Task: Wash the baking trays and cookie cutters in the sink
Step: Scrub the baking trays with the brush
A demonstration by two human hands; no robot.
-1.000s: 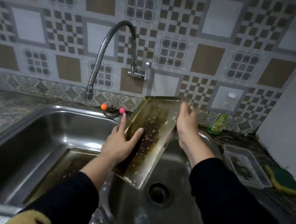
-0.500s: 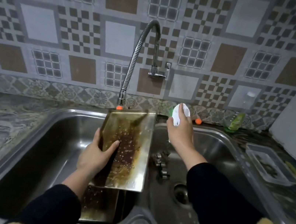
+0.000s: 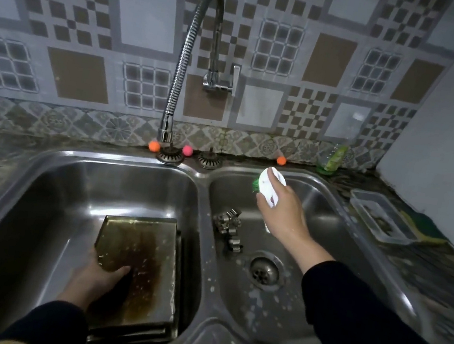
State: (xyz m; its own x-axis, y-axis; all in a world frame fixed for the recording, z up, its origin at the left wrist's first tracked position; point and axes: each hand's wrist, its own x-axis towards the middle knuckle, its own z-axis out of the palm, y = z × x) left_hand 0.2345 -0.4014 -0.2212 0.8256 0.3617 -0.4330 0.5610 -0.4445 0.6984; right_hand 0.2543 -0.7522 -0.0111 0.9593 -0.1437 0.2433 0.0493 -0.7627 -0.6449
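A greasy, brown-stained baking tray (image 3: 143, 259) lies in the left basin of the steel double sink (image 3: 206, 180), stacked on another tray whose edges show beneath it. My left hand (image 3: 97, 276) grips its near left edge, thumb on the inside. My right hand (image 3: 282, 210) hovers over the right basin and holds a soapy white and green scrubbing sponge (image 3: 265, 184). Several metal cookie cutters (image 3: 228, 228) lie on the floor of the right basin, near the drain (image 3: 263, 271).
A flexible chrome faucet (image 3: 192, 56) arches over the left basin with no water running. Two sink strainers and small coloured balls sit on the back ledge. A green soap bottle (image 3: 333, 159), a clear plastic container (image 3: 380, 220) and a yellow-green sponge stand on the right counter.
My left hand has carried the tray from above the right basin over to the left basin and lowered it flat onto the other tray. My right hand let go of it and holds the sponge.
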